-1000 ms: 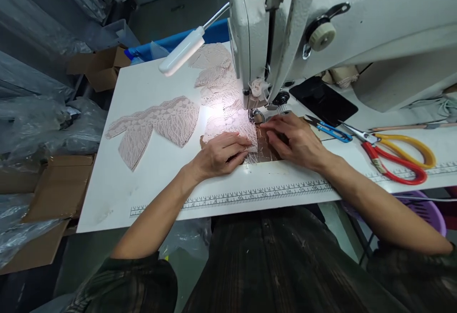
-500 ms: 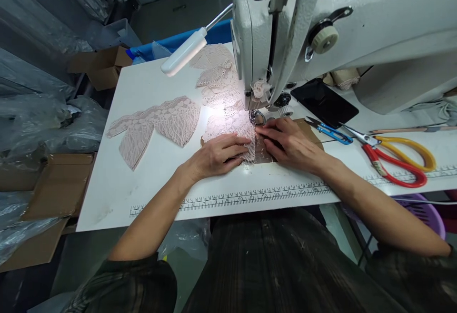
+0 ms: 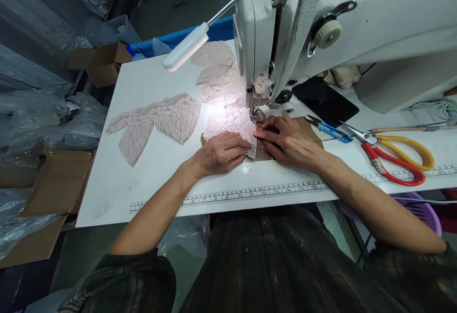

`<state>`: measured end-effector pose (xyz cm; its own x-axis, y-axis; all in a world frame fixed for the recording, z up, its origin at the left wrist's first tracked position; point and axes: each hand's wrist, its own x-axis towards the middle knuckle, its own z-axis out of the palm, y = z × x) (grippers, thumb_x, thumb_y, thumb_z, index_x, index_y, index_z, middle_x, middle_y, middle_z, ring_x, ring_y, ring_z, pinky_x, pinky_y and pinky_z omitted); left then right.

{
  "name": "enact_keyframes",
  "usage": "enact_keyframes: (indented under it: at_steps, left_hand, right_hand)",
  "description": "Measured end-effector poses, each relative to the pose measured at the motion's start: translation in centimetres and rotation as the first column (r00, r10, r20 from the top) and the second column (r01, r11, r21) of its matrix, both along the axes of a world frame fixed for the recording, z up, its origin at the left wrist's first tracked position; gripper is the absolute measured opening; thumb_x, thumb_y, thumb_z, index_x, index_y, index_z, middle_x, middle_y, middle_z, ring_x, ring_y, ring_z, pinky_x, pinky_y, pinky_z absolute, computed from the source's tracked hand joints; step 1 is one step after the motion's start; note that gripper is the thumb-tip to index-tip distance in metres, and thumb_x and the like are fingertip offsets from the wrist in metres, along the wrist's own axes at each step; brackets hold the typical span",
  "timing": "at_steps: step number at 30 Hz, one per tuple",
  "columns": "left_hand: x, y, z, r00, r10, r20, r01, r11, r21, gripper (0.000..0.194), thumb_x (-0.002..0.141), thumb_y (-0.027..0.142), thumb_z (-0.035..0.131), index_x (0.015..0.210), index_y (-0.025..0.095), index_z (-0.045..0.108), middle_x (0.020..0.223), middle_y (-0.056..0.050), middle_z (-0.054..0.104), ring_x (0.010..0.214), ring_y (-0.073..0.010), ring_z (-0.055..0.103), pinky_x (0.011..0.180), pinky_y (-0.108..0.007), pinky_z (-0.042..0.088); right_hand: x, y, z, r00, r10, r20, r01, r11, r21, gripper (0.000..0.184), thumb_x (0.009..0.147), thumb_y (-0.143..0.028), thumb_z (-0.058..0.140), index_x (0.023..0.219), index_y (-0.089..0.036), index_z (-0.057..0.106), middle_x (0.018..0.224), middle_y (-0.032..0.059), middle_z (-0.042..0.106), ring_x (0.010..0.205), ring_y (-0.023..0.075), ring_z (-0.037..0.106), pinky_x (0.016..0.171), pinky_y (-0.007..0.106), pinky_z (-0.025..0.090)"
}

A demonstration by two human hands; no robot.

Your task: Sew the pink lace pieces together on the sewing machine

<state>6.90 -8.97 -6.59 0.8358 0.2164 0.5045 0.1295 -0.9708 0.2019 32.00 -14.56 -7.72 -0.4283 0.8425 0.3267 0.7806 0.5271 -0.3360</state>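
Pale pink lace [image 3: 228, 125] lies at the needle and presser foot [image 3: 254, 114] of a white sewing machine [image 3: 246, 42]. My left hand [image 3: 224, 153] rests flat on the lace, its fingers stretched toward the right edge. At that edge, just in front of the foot, my right hand [image 3: 287, 142] has its index fingertip on the lace and its fingers apart. Beneath my right hand is a brown sheet [image 3: 307, 130]. More lace pieces [image 3: 216, 73] trail behind the foot, under a bright lamp [image 3: 185, 49].
Another lace piece [image 3: 157, 122] lies on the left of the white table [image 3: 96, 180]. To the right are blue thread snips [image 3: 333, 132], scissors with red and yellow handles [image 3: 396, 156] and a black phone-like slab [image 3: 324, 101]. A printed ruler [image 3: 228, 199] runs along the front edge.
My right index finger has shifted slightly left, onto the lace edge. My left hand stays nearly in place on the lace. The whole view has moved a little.
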Motion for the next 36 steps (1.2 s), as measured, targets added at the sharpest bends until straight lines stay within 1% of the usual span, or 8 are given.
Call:
enact_keyframes:
  at_steps: [5,10,13,18,21,27,32,36]
  left_hand:
    - [0.0,0.0,0.1,1.0,0.003,0.006,-0.003,1.0,0.028,0.012,0.094,0.012,0.061,0.093,0.019,0.07,0.1,-0.003,0.08,0.09,-0.0168,0.076,0.092,-0.04,0.065]
    - [0.0,-0.2,0.2,0.998,0.019,-0.056,-0.018,0.999,0.031,0.014,0.094,0.013,0.057,0.093,0.018,0.07,0.101,-0.005,0.079,0.091,-0.0175,0.075,0.089,-0.04,0.065]
    - [0.2,-0.1,0.5,0.998,0.024,-0.06,-0.022,0.999,0.025,0.014,0.094,0.014,0.056,0.09,0.018,0.07,0.099,-0.005,0.079,0.086,-0.0169,0.074,0.082,-0.036,0.064]
    - [0.7,1.0,1.7,0.987,-0.056,-0.15,0.045,0.996,-0.076,0.019,0.093,0.019,0.055,0.089,0.019,0.073,0.088,-0.003,0.077,0.074,-0.0149,0.07,0.07,-0.031,0.058]
    - [1.0,1.7,2.1,0.982,-0.077,-0.173,0.05,0.987,-0.154,0.02,0.091,0.02,0.056,0.083,0.022,0.075,0.087,-0.002,0.077,0.076,-0.0155,0.071,0.071,-0.031,0.056]
    - [0.8,1.9,1.3,0.993,-0.073,-0.087,0.051,0.97,-0.236,0.02,0.09,0.018,0.057,0.08,0.022,0.073,0.09,-0.003,0.078,0.08,-0.0158,0.072,0.072,-0.032,0.056]
    - [0.5,1.9,0.8,0.995,-0.077,-0.061,0.066,0.983,-0.17,0.018,0.092,0.016,0.057,0.089,0.02,0.073,0.096,-0.004,0.078,0.082,-0.0163,0.071,0.074,-0.033,0.057]
    - [0.7,2.1,0.3,0.997,-0.07,-0.017,0.068,0.992,-0.108,0.016,0.092,0.013,0.058,0.098,0.018,0.073,0.102,-0.006,0.077,0.086,-0.0175,0.071,0.078,-0.035,0.058]
  right_hand:
    - [-0.1,-0.1,0.1,1.0,0.005,-0.027,-0.005,1.0,-0.002,0.038,0.098,-0.026,0.049,0.129,-0.027,0.071,0.12,0.0131,0.063,0.113,0.0294,0.051,0.1,0.05,0.046]
    - [0.2,0.0,0.1,0.999,0.021,-0.026,-0.022,0.999,-0.031,0.038,0.097,-0.025,0.051,0.129,-0.033,0.071,0.124,0.011,0.062,0.114,0.0287,0.052,0.098,0.047,0.047]
    - [0.5,0.1,0.0,0.999,0.039,-0.012,-0.039,0.999,-0.017,0.037,0.097,-0.026,0.051,0.125,-0.035,0.073,0.123,0.0099,0.062,0.114,0.0281,0.051,0.099,0.047,0.047]
    - [0.5,0.1,0.0,0.999,0.037,0.038,-0.039,0.998,0.04,0.036,0.098,-0.028,0.051,0.125,-0.032,0.074,0.119,0.011,0.062,0.106,0.0274,0.052,0.094,0.046,0.048]
    - [0.5,0.1,0.0,0.998,0.035,0.056,-0.038,0.998,0.048,0.036,0.097,-0.028,0.053,0.128,-0.03,0.072,0.119,0.0117,0.063,0.107,0.0287,0.052,0.092,0.047,0.047]
    - [0.3,0.0,0.4,0.998,0.038,0.052,-0.04,0.998,0.041,0.033,0.096,-0.027,0.054,0.124,-0.028,0.073,0.12,0.0124,0.062,0.108,0.0296,0.052,0.092,0.047,0.046]
    - [0.0,0.2,0.5,0.996,-0.012,0.083,0.007,0.998,0.057,0.033,0.098,-0.029,0.052,0.123,-0.025,0.073,0.12,0.0134,0.062,0.1,0.0271,0.053,0.09,0.045,0.047]
    - [-0.2,0.8,0.3,0.991,-0.061,0.12,0.05,0.995,0.091,0.034,0.099,-0.033,0.051,0.122,-0.025,0.074,0.111,0.014,0.063,0.092,0.0255,0.055,0.08,0.041,0.048]
